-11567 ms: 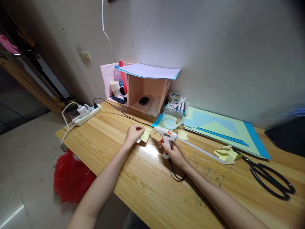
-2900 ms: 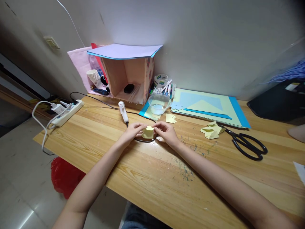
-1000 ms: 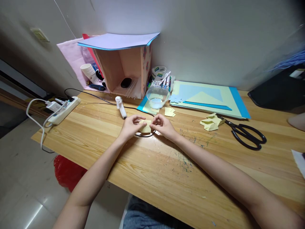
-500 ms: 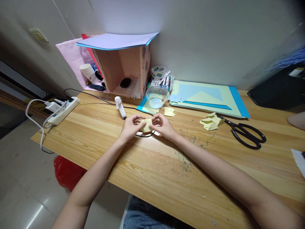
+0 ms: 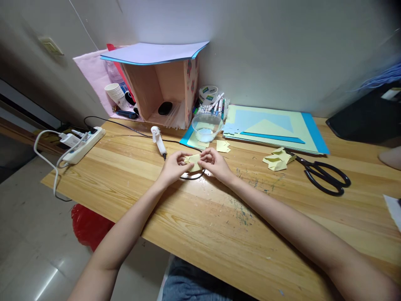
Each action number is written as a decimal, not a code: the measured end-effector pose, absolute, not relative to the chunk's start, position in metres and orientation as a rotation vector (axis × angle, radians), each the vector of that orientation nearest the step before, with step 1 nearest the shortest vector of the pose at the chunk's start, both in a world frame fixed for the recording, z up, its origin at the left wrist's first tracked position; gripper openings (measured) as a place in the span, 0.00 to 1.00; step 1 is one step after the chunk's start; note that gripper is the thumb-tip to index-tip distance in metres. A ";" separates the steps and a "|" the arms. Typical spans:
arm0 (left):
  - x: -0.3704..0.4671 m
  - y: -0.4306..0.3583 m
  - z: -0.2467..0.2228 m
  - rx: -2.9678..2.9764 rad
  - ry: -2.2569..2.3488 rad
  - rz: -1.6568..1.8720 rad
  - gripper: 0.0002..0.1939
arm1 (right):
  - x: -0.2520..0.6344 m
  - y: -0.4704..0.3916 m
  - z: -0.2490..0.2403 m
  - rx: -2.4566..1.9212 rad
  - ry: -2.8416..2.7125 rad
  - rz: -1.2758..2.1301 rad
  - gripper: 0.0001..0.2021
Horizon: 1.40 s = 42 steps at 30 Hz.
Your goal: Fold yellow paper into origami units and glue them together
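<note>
Between my two hands is a small piece of pale yellow paper [image 5: 194, 163], held just above the wooden table. My left hand [image 5: 174, 168] pinches its left side between thumb and fingers. On its right side, my right hand [image 5: 214, 165] grips the edge the same way. Creases show on the paper's upper left part. A white glue gun [image 5: 158, 141] stands just left of my left hand, its black cord looping beneath the paper. Behind my right hand lies another cut yellow paper piece [image 5: 223, 146].
A clear plastic bowl [image 5: 206, 127] stands behind my hands, near a pink-lined box [image 5: 169, 90]. Sheets of coloured paper [image 5: 272, 125] lie at the back right. Black-handled scissors [image 5: 326, 175] touch folded yellow paper [image 5: 278, 159]. A power strip [image 5: 84, 146] sits at the left edge.
The yellow paper is turned slightly between my hands, and more of its creased left part shows. Both hands stay nearly in place.
</note>
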<state>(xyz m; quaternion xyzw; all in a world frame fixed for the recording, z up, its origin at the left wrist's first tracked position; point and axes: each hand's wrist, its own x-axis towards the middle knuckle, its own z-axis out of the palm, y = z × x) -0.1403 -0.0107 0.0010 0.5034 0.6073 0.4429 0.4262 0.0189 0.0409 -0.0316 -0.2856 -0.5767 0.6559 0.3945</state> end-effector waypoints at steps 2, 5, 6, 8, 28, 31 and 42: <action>-0.140 -0.011 0.002 1.251 1.522 1.111 0.20 | 0.019 0.041 -0.031 -0.724 -1.448 1.672 0.13; -0.140 -0.010 0.003 1.246 1.534 1.119 0.19 | 0.018 0.040 -0.030 -0.728 -1.438 1.687 0.12; -0.140 -0.010 0.003 1.250 1.537 1.122 0.19 | 0.018 0.040 -0.029 -0.731 -1.439 1.686 0.12; -0.139 -0.011 0.002 1.272 1.531 1.132 0.19 | 0.018 0.040 -0.028 -0.742 -1.454 1.673 0.14; -0.140 -0.011 -0.007 1.381 1.494 1.165 0.19 | 0.020 0.041 -0.030 -0.716 -1.467 1.685 0.12; -0.138 -0.011 -0.005 1.389 1.473 1.171 0.18 | 0.020 0.041 -0.029 -0.727 -1.467 1.688 0.15; -0.134 -0.013 -0.004 1.445 1.492 1.121 0.16 | 0.019 0.041 -0.030 -0.734 -1.451 1.713 0.20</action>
